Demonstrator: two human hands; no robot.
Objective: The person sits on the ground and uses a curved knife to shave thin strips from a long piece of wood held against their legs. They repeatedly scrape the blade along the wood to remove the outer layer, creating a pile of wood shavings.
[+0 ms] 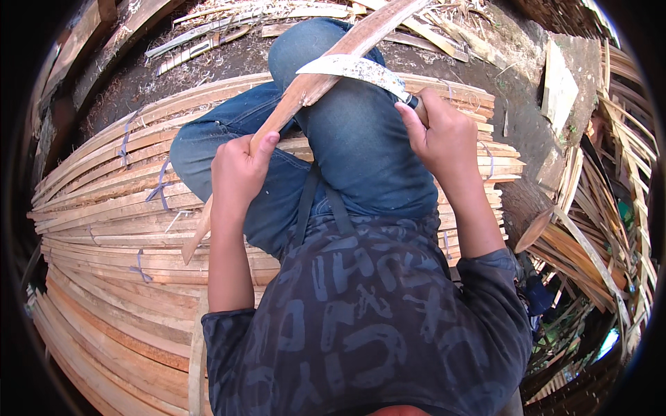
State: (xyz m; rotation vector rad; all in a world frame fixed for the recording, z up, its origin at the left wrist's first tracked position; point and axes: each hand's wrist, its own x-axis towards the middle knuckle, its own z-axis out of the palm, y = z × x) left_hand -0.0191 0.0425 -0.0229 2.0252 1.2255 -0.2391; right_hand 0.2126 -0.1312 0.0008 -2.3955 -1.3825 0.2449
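My left hand [239, 170] is closed around a long, rough wooden stick [295, 97], which slants from beside my left forearm up across my knees to the top edge. In my right hand [440, 132] is the dark handle of a knife [357, 69] with a broad, curved, pale-speckled blade. The blade lies across the upper face of the stick, pointing left, above my raised knee. Whether the edge bites into the wood cannot be made out.
Bundles of long wooden strips [104, 211], tied with thin purplish cord [159, 187], lie under and left of my legs. Shavings and offcuts [208, 43] litter the ground ahead. At the right are a cut log [534, 229] and a heap of thin slats [610, 201].
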